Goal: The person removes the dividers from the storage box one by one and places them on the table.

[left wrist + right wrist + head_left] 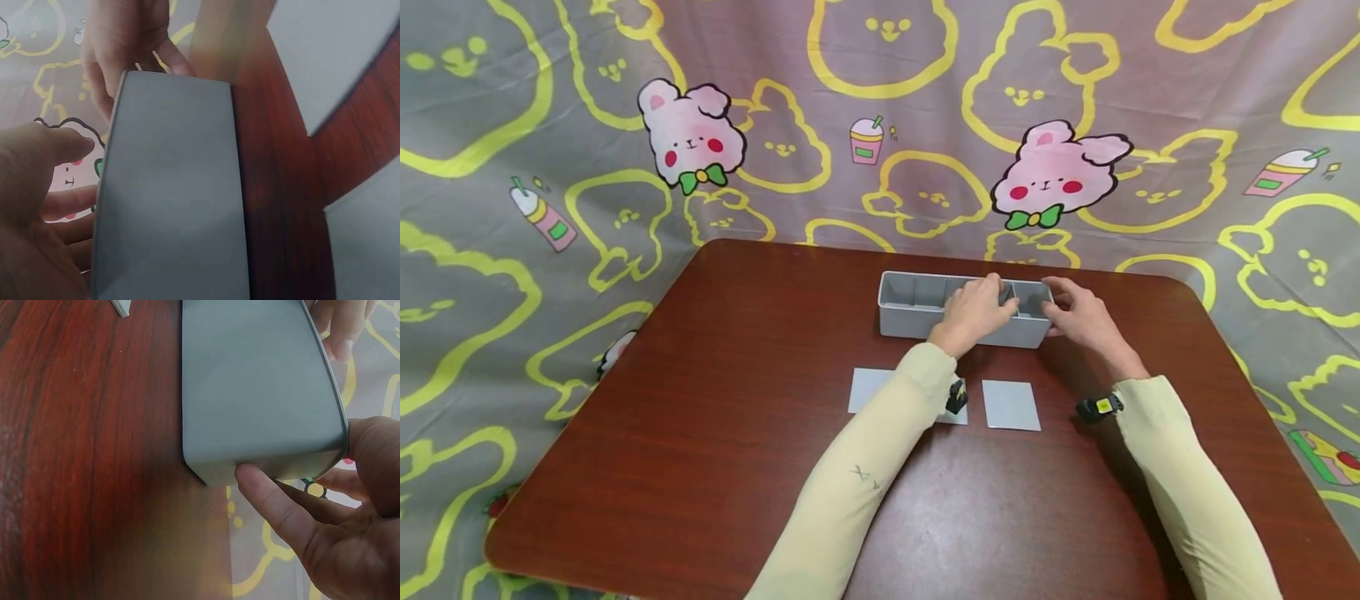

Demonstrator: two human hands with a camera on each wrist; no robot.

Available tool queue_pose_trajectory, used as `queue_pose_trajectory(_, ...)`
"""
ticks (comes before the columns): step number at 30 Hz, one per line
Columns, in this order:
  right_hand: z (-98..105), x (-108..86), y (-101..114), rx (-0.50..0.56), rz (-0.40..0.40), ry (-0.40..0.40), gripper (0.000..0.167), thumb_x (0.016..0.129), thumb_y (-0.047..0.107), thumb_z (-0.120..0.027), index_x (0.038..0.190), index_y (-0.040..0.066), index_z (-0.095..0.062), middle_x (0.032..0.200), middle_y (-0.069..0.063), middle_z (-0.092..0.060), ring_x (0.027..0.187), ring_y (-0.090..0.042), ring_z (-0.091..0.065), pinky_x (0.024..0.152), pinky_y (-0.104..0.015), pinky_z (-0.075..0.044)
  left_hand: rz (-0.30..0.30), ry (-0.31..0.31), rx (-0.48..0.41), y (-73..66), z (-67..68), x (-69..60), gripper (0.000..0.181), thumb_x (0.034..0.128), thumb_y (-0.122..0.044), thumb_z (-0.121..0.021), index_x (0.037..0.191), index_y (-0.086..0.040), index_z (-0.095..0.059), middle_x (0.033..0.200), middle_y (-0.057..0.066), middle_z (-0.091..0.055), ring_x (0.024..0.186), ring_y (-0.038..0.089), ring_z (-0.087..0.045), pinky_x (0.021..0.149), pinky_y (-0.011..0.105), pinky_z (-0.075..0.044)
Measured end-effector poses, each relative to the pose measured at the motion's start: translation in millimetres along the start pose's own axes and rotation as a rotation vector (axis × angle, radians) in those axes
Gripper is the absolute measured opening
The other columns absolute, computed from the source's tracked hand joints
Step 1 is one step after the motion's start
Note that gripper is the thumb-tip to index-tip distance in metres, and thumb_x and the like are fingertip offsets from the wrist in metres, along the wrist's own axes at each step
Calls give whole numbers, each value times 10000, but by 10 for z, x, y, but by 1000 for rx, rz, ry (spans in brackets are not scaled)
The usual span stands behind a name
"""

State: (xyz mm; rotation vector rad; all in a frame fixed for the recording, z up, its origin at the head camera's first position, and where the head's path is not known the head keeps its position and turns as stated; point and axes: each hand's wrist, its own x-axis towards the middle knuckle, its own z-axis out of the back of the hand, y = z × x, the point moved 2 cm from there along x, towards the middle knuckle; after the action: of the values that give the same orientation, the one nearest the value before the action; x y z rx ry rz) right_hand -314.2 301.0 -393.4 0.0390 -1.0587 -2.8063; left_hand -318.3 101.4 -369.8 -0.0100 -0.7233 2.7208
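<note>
A long grey box (pixel 910 321) with thin dividers and an open top stands toward the back of the table. Over its middle-right compartments reaches my left hand (pixel 973 310), fingertips at the opening. In the left wrist view the thumb and fingers (pixel 72 201) of that hand are spread apart, with nothing visible between them; their tips are partly hidden by the box. My right hand (pixel 1084 315) grips the box's right end. One finger (pixel 275 503) presses the outside of the end wall, while the thumb lies at the rim.
In front of the box lie a white card (pixel 1011 406) and another white card (pixel 867 388) partly covered by the left sleeve (pixel 850 492). Both wrists wear a small black device (pixel 1097 407). A patterned curtain (pixel 925 200) hangs behind the brown table (pixel 700 400).
</note>
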Motion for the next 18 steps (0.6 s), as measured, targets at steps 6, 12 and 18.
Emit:
queue_pose_trajectory(6, 18, -8, -32, -4, -2, -6, 542, 1000, 219, -520, 1502, 104, -352, 1321, -326, -537, 770, -259, -732, 714, -394, -592, 15, 7, 22, -75, -77, 22, 313, 972, -496, -533, 1058, -197, -556, 836, -50, -587, 685, 130, -593, 571, 301, -448)
queue_pose_trajectory(12, 23, -2, -49, 9, 2, 0, 545, 1005, 222, -509, 1508, 100, -341, 1320, -333, -532, 786, -276, -729, 738, -447, -586, 39, -10, 112, -157, -134, 23, 365, 970, -531, -510, 1099, -199, -593, 912, -29, -627, 751, 148, -639, 631, 324, -492)
queue_pose_trajectory(18, 12, 13, -25, 12, 5, 5, 540, 1006, 205, -512, 1506, 94, -342, 1311, -331, -540, 800, -311, -727, 732, -455, -585, 43, -37, 116, -204, -162, 26, 321, 981, -500, -508, 979, -194, -605, 852, -19, -634, 781, 171, -657, 679, 353, -505)
